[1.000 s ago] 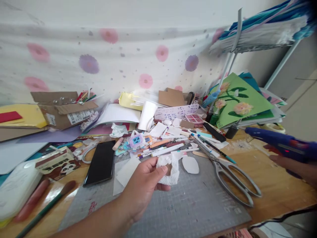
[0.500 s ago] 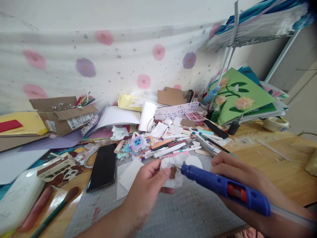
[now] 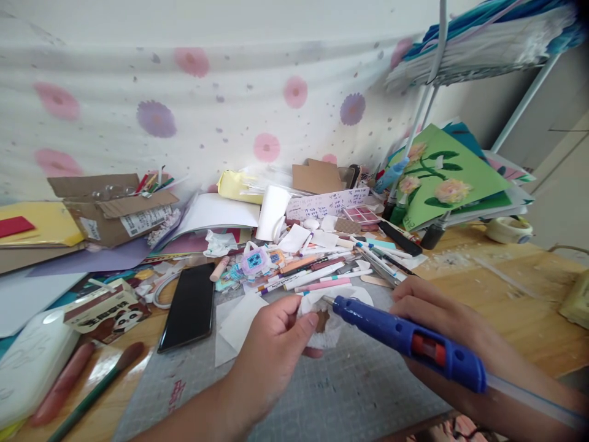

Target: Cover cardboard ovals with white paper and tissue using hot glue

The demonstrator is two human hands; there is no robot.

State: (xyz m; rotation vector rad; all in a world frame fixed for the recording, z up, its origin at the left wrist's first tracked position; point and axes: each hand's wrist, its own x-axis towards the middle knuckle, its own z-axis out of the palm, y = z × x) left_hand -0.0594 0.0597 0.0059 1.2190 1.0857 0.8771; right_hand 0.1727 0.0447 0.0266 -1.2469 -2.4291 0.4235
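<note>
Between thumb and fingers, my left hand [image 3: 278, 334] pinches a small white paper piece [image 3: 338, 334] with a brown patch [image 3: 323, 321] in its middle. My right hand [image 3: 427, 325] is closed around a blue hot glue gun [image 3: 381, 328], with a clear glue stick [image 3: 529, 402] coming out of its back end. The metal nozzle [image 3: 327, 300] points left at the upper part of the white piece; whether it touches, I cannot tell. A white paper disc [image 3: 363, 295] lies just behind the piece. Below both hands is a grey cutting mat [image 3: 322, 399].
A black phone [image 3: 188, 307], paper sheets [image 3: 242, 322] and a green-handled brush [image 3: 92, 399] lie to the left. Behind my hands is a heap of markers [image 3: 317, 276] and scraps. Cardboard box [image 3: 115, 215] stands back left; green card with flowers [image 3: 446, 172] leans back right.
The glue gun's nozzle has shifted slightly along the top of the white piece, and its back end has moved left. My left hand keeps its pinch. The camera view has shifted a little.
</note>
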